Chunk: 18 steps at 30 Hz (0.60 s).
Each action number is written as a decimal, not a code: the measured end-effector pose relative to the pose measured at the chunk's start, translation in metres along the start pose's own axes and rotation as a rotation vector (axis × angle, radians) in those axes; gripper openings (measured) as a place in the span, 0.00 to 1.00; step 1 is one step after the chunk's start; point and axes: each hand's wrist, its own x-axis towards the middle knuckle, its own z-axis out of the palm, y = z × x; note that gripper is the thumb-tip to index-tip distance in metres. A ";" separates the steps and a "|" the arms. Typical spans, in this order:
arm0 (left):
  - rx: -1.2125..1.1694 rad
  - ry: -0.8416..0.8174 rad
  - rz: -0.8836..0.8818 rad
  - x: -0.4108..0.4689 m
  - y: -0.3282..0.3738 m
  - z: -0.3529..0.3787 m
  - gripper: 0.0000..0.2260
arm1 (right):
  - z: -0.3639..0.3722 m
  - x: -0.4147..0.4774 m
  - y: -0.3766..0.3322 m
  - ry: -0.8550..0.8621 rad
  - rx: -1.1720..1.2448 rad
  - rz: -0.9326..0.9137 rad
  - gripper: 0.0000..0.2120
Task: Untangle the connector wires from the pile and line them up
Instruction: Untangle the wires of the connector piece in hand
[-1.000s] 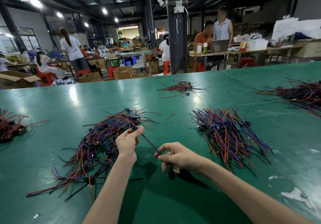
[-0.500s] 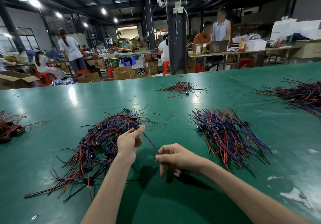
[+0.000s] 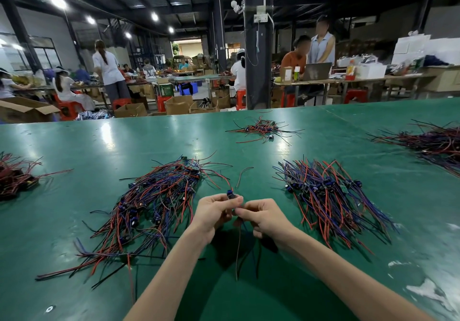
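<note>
Left hand (image 3: 214, 212) and right hand (image 3: 266, 217) half-hide connector wire (image 3: 230, 194).

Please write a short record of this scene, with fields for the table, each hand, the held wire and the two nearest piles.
table: green, glossy
left hand: holds the wire at its connector end
right hand: pinches the same wire just below
wire: lifted, loose ends hang toward the table
left pile: tangled red, blue and black wires
right pile: wires lie roughly parallel
loose wire: alone between the piles, farther back
</note>
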 end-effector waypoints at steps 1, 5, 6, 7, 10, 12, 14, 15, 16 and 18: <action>0.004 -0.002 0.002 0.000 0.000 0.000 0.03 | 0.000 0.000 0.000 0.001 0.017 0.002 0.05; 0.008 -0.008 0.006 0.000 0.000 0.000 0.04 | 0.001 0.000 0.000 0.023 0.057 0.024 0.03; 0.007 -0.010 0.008 0.000 -0.001 0.000 0.04 | 0.002 0.000 0.000 0.028 0.055 0.030 0.03; 0.008 -0.011 0.011 0.000 -0.001 0.001 0.04 | 0.002 0.000 0.001 0.030 0.047 0.035 0.03; 0.026 -0.008 0.018 0.001 -0.003 0.001 0.04 | 0.001 0.001 0.002 0.019 0.011 0.032 0.05; 0.035 -0.004 0.023 0.002 -0.004 0.001 0.04 | 0.000 0.001 0.002 0.009 -0.005 0.029 0.05; 0.044 0.004 0.033 0.002 -0.005 0.000 0.03 | -0.001 0.000 0.001 -0.001 -0.023 0.019 0.05; 0.046 0.013 0.040 0.002 -0.005 0.000 0.03 | -0.002 0.000 0.001 -0.003 -0.033 0.010 0.05; 0.046 0.028 0.049 0.003 -0.005 0.000 0.03 | -0.002 -0.001 0.000 -0.002 -0.044 0.001 0.05; 0.054 0.065 0.073 0.004 -0.006 0.000 0.04 | -0.002 -0.001 0.000 0.008 -0.069 -0.007 0.06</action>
